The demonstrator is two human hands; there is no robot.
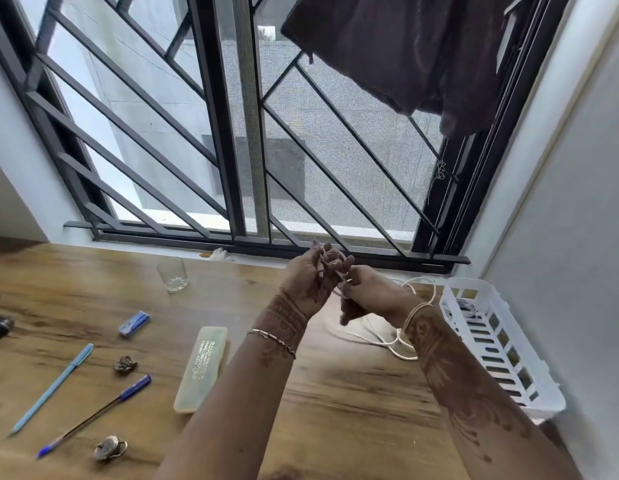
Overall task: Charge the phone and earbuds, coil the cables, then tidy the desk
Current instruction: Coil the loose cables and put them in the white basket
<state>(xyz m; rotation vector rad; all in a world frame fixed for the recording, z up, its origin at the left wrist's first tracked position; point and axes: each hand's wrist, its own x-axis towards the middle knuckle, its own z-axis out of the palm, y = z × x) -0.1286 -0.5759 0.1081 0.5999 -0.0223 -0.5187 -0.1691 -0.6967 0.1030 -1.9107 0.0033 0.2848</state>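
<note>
Gripping white cable [387,342] above desk [335,393]: left hand [306,277] has loops around fingers, right hand [368,294] pinches strand. Blur hides plug end; slack lies on desk, partly behind right wrist.

The wooden desk [335,410] bears a clear glass [172,273] at its far side; a small blue box [134,323], a light blue pen [52,388], a dark blue pen [93,415] and a pale case [201,368] lie left; loose white cable [401,355] lies right, just beside a white basket [502,344] at the right edge.
</note>
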